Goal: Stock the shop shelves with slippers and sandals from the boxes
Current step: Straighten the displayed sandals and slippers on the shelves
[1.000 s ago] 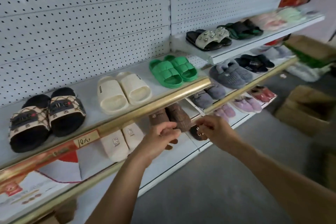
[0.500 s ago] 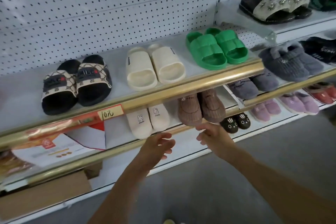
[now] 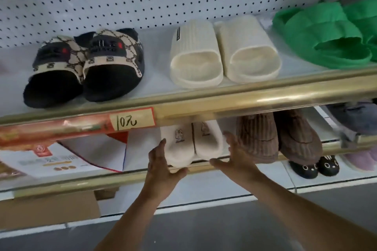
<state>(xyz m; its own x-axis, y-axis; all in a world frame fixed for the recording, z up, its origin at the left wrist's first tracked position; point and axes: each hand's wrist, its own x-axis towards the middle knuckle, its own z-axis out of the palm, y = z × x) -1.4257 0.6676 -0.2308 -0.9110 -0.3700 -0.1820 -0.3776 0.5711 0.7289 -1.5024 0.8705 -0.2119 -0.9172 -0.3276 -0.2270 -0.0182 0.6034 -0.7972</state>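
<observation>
A pair of cream plush slippers (image 3: 191, 142) with a small dark motif stands on the middle shelf, toes toward me. My left hand (image 3: 163, 167) is at the pair's left side, fingers spread, thumb under the toe. My right hand (image 3: 236, 159) flanks the right side, fingers straight, between the cream pair and the brown corduroy slippers (image 3: 277, 136). Both hands touch or nearly touch the pair; neither grips it. On the upper shelf stand black-and-beige patterned slides (image 3: 85, 67), cream slides (image 3: 222, 53) and green slides (image 3: 326, 30).
Gold rails (image 3: 244, 98) edge the shelves, with a "10" price tag (image 3: 132, 121). Printed paper (image 3: 61, 159) lies left on the middle shelf. Black bunny slippers (image 3: 314, 166), purple (image 3: 361, 161) and grey slippers (image 3: 355, 116) sit at right. A cardboard box (image 3: 49, 208) stands lower left.
The view has closed in on the shelves. Both hands have moved left from the brown slippers and now flank the cream plush pair with fingers spread.
</observation>
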